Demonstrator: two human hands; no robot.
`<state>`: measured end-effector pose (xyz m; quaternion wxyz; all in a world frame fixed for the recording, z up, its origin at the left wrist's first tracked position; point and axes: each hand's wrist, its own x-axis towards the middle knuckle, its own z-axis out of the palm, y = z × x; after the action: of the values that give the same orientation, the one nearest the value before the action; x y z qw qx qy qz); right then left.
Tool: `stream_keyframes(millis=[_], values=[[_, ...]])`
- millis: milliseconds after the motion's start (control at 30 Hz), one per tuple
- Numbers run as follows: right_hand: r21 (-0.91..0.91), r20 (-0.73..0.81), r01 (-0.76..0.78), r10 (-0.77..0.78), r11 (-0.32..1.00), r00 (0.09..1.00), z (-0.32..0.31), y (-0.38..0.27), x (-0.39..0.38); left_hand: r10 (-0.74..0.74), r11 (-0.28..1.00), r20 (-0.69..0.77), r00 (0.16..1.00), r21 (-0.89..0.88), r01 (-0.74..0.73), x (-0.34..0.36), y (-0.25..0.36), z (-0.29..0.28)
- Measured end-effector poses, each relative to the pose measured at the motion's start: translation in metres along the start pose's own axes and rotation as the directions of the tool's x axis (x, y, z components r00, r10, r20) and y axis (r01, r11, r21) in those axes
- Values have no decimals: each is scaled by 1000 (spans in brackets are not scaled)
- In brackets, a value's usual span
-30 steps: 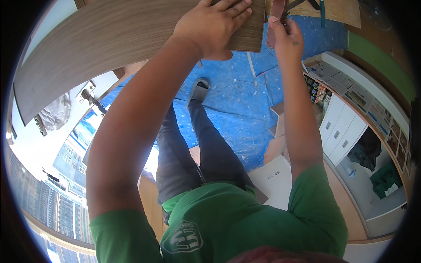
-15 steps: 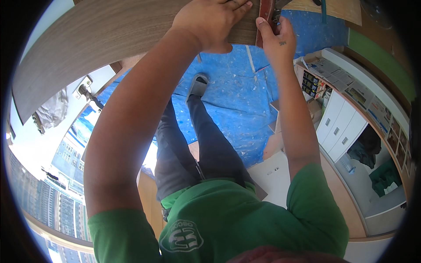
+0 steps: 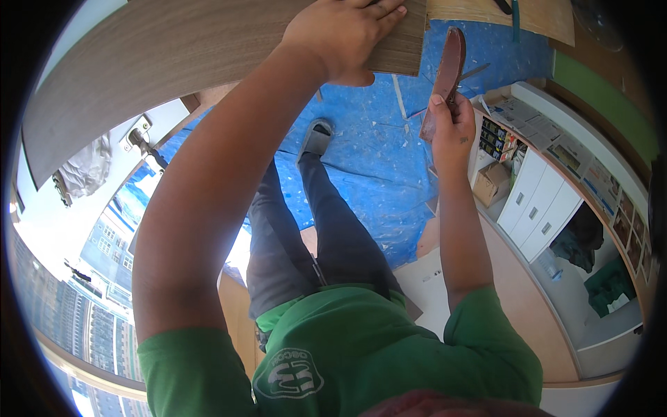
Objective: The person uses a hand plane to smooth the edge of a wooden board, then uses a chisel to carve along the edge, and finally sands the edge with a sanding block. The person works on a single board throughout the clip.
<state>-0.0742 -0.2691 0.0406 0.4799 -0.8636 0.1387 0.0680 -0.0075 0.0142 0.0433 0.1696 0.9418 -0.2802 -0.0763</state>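
Note:
My left hand (image 3: 336,38) lies with fingers apart on a long brown wood-grain panel (image 3: 208,45), close to its right end. In my right hand (image 3: 455,135) is a narrow reddish-brown hand plane (image 3: 448,66), gripped near its lower end. A metal blade juts out from the plane's right side. The plane tilts upward, apart from the panel's end edge, over blue floor sheeting (image 3: 382,153). My curled right fingers are partly hidden behind the tool.
A light wooden board (image 3: 535,19) with a dark tool on it is at the far right. White drawers (image 3: 531,208) stand to the right beneath newspapers (image 3: 538,125). A metal hinge (image 3: 142,142) sticks out at left below the panel. My slippered foot (image 3: 316,137) rests on the sheeting.
My right hand has drawn the hand plane off the panel's end edge, down and to the right, and turned it. The left hand has shifted slightly right, with the panel.

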Motion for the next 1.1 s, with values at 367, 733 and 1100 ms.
stream_keyframes(millis=[367,733,1100], values=[[-276,54,235,-229,932,972,47,-48,103,7,1000,-15,1000,27,-6,2,1,1],[-450,93,298,-288,842,953,52,-49,79,-10,1000,-12,1000,19,10,2,2,2],[1,36,-3,3,1000,999,-3,16,-27,-4,999,-11,1000,33,4,3,4,2]])
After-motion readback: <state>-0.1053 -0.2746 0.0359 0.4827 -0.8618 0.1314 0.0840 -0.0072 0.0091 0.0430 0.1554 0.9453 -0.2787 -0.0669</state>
